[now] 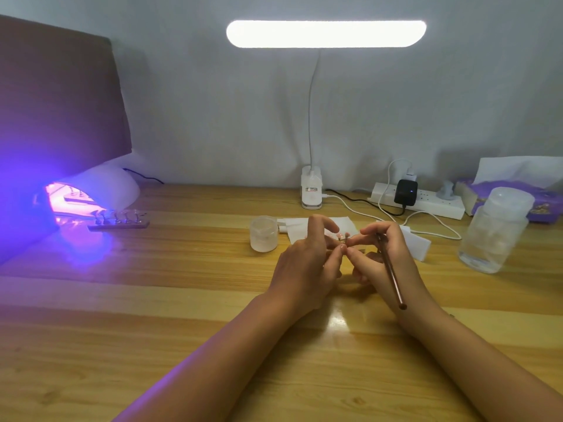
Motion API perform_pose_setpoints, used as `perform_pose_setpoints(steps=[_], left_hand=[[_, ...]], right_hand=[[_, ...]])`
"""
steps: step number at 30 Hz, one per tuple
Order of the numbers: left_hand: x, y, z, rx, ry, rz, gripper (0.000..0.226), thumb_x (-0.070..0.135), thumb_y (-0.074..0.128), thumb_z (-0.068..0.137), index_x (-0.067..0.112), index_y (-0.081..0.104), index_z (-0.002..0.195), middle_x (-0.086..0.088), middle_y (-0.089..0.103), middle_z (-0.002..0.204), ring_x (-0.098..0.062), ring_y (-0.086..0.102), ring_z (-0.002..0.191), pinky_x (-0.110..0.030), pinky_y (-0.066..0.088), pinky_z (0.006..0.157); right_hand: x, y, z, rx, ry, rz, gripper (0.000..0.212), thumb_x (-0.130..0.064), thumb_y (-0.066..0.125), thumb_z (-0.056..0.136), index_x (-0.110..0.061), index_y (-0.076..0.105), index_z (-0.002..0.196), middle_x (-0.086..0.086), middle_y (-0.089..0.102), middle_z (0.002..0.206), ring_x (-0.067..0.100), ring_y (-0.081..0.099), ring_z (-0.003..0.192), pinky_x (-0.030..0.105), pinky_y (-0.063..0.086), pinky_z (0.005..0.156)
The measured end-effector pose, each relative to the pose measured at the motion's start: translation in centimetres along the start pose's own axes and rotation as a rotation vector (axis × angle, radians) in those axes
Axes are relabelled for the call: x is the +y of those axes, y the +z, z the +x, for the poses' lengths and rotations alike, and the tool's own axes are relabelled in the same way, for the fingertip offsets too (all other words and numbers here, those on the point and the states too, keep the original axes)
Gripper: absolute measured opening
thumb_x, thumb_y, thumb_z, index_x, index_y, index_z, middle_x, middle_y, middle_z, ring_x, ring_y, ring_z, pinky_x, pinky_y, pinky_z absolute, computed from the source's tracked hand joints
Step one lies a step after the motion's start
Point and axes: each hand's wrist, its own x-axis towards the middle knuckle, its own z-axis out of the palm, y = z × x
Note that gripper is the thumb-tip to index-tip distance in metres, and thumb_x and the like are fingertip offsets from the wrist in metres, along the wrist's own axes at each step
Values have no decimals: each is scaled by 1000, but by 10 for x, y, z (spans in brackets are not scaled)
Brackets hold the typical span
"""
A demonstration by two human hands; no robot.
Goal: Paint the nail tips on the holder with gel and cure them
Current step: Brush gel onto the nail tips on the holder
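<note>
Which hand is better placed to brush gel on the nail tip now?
Right. The right hand grips the brush close beside the nail tip, while the left hand pinches that tip, so it looks occupied steadying it.

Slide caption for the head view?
Left hand pinches a nail tip, right hand holds the brush; curing lamp glows beside a nail-tip holder.

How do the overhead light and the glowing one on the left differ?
The desk lamp shines white; the curing lamp glows violet. The desk lamp is a long bar on a thin neck; the curing lamp is a low dome on the table. Both are lit.
</note>
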Motion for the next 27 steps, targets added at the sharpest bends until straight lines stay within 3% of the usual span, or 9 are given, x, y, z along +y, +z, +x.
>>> perform_pose_setpoints(steps=[3, 5, 11, 16, 18, 20, 22, 24, 27], left_hand=[[1, 3, -1, -45, -13, -14, 24, 24, 50, 101, 30, 29, 111, 0, 71, 107, -19, 69, 82, -46, 56, 73], [1, 4, -1, -57, -26, -30, 24, 22, 50, 101, 29, 30, 111, -2, 71, 108, -20, 69, 85, -46, 56, 74], [3, 7, 1, 18, -80, -160, 30, 14, 59, 98, 28, 34, 107, -4, 73, 105, -12, 71, 76, -40, 60, 70], [2, 7, 0, 6, -70, -114, 30, 18, 62, 96, 29, 37, 109, 0, 73, 106, -10, 71, 79, -39, 60, 70], [3, 6, -1, 38, -32, 10, 31, 28, 65, 94, 29, 38, 110, 7, 69, 103, -7, 66, 76, -29, 56, 62], [1, 4, 0, 145, -35, 110, 39, 33, 68, 89, 26, 37, 110, 13, 57, 96, -6, 58, 72, -18, 41, 54], [-4, 0, 0, 226, -126, 130, 45, 31, 69, 86, 25, 32, 112, 11, 50, 104, -9, 58, 82, -22, 39, 58], [-11, -2, 1, 187, -248, 155, 50, 31, 67, 87, 26, 26, 117, 8, 48, 119, -13, 58, 98, -27, 43, 68], [-21, -4, 6, 4, -362, 240, 50, 35, 63, 90, 25, 28, 125, 6, 54, 128, -21, 59, 109, -33, 46, 77]], right_hand=[[-1, 0, -1, 24, -6, -85, 41, -5, 73, 84, -22, 43, 105, 2, 63, 100, 20, 66, 70, 34, 57, 57], [0, 1, 0, 39, -8, -129, 44, -6, 74, 82, -19, 42, 109, -1, 63, 99, 18, 64, 71, 40, 58, 65], [1, 2, 2, 68, 2, -117, 43, -5, 74, 83, -26, 41, 103, -2, 63, 97, 14, 66, 77, 33, 58, 64], [1, 2, 0, 82, -24, -142, 37, -8, 73, 84, -16, 45, 107, -3, 63, 92, 13, 66, 79, 35, 58, 66], [2, 2, 0, 99, -49, -148, 35, -7, 72, 85, -15, 45, 106, -3, 62, 91, 10, 65, 76, 34, 57, 68], [4, -1, 2, 139, -73, -165, 34, -7, 72, 85, -13, 45, 106, -6, 61, 89, 11, 64, 74, 30, 55, 68], [5, -6, 5, 189, -103, -215, 35, -8, 72, 85, -12, 44, 106, -11, 60, 87, 8, 62, 73, 18, 51, 66], [6, -12, 7, 222, -115, -263, 35, -8, 71, 86, -13, 43, 106, -13, 59, 87, 6, 61, 75, 9, 47, 63], [8, -20, 9, 239, -120, -332, 36, -9, 71, 86, -13, 42, 107, -8, 61, 89, 13, 63, 77, 16, 48, 65]])
